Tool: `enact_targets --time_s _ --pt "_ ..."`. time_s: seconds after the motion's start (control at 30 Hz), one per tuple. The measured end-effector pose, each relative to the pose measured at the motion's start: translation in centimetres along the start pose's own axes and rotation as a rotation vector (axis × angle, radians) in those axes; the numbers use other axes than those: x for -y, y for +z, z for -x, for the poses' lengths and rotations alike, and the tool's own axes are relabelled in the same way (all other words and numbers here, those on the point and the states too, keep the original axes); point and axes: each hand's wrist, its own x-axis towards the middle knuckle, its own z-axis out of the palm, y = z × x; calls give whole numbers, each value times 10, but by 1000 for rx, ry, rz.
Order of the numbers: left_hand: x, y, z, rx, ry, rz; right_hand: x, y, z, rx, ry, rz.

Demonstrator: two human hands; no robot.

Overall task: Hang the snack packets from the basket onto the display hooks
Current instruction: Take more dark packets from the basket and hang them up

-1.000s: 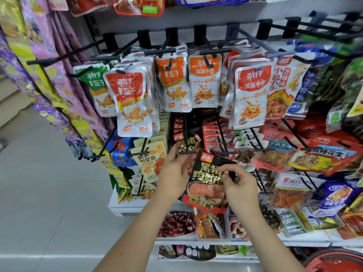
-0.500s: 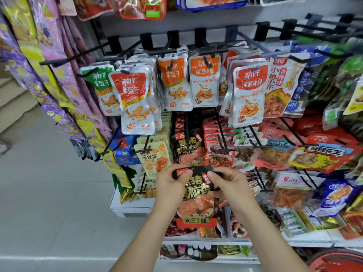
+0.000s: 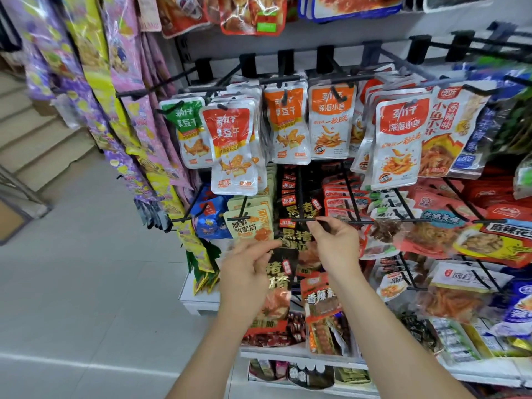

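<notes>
My left hand (image 3: 244,272) grips the left edge of a black snack packet (image 3: 280,273) with gold characters and a red bottom, held upright just below a black display hook (image 3: 300,219). Up at the hook's front end, my right hand (image 3: 335,244) pinches thumb against forefinger there. Several matching black packets (image 3: 298,210) hang on that hook behind it. I cannot see the basket.
White and orange packets (image 3: 331,122) hang on the row of hooks above. A beige packet row (image 3: 249,226) hangs left of the hook, red packets (image 3: 341,197) to its right. Long snack strips (image 3: 121,116) hang at far left. Low shelves (image 3: 299,352) hold more packets.
My right hand let go of the black packet and rose to the hook's front end. My left hand keeps the packet, now closer under the hook.
</notes>
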Motion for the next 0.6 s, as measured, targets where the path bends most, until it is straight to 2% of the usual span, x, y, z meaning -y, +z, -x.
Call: enact_targets --time_s 0.13,0.33,0.43,0.53,0.6 --pt "-11 12 -14 178 72 -185 -2 3 -9 -57 -19 30" --pt "-17 29 -37 327 60 -351 -5 8 -22 -70 -51 77" --pt "-12 35 -44 356 14 -330 -5 4 -25 -22 -54 113" --pt "-9 40 -47 337 -21 -345 -15 -5 -20 42 63 31" --pt "-9 45 -50 334 -26 -383 -24 -13 -12 39 60 81"
